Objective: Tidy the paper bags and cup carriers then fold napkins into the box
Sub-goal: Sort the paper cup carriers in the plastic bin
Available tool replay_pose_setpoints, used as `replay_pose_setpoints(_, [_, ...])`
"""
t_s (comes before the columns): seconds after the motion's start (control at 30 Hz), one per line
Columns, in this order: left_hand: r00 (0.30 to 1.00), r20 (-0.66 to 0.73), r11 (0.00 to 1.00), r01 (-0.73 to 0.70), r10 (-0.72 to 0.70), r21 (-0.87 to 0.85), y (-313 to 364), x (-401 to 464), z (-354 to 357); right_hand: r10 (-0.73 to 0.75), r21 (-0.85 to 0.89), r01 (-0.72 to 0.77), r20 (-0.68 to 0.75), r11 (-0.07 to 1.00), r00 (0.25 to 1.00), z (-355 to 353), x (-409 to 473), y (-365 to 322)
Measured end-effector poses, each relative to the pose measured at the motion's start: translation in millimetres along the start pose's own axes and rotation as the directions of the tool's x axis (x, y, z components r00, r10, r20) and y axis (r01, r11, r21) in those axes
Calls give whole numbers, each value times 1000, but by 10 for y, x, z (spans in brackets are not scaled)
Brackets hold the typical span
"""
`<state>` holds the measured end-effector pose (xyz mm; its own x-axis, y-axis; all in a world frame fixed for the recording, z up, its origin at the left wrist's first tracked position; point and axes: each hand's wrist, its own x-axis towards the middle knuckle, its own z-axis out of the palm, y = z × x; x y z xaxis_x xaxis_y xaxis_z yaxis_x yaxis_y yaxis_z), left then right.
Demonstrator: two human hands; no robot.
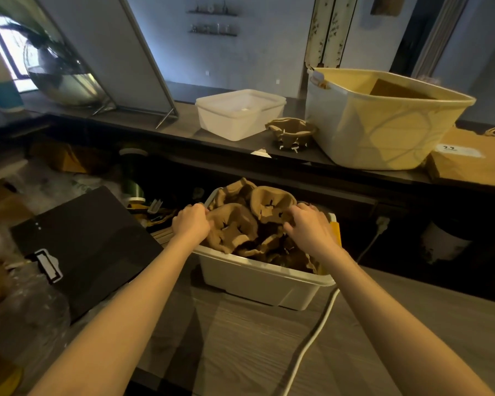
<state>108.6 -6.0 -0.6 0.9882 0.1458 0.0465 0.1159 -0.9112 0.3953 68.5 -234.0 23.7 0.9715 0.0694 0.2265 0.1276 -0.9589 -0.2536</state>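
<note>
- We note a heap of brown pulp cup carriers (240,221) filling a white bin (257,277) that sits on the near wood-grain tabletop (240,338), at centre.
- Our left hand (191,222) has its fingers curled over the bin's far-left rim, at the edge of the heap.
- Our right hand (307,227) lies on the right side of the heap, fingers bent down into the carriers; we cannot tell whether it pinches one or only presses.
- A white cable (306,347) runs along the tabletop from the bin's near-right corner toward us.
- A black panel (83,247) leans just left of the bin.
- On the far shelf (183,130): one more loose cup carrier (292,132), between a small white lidded box (240,112) on its left and a large cream tub (383,118) on its right.
- Flat brown paper bags (469,161) lie at far right, touching the tub.
</note>
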Motion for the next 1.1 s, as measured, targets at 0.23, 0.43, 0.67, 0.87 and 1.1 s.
replay_pose_setpoints(0.23, [995,-98,789,-59,-2,-612,54,27,-174,-55,-91,67,129,994,990,79,171,-151])
replay_pose_setpoints(0.43, [976,137,260,178,-168,-949,78,6,-199,-69,-63,75,87,995,994,130,154,-159])
replay_pose_setpoints(0.67, [865,495,-519,463,86,-718,91,-58,-281,-22,18,22,-19,1000,1000,10,199,-128])
replay_pose_setpoints(0.87, [869,480,-527,464,116,-712,185,-81,-267,78,235,-27,-207,972,975,-154,175,-111])
replay_pose_setpoints(1.1, [836,544,-140,549,71,-824,321,-73,-336,-30,292,232,-563,928,826,-360,135,-191])
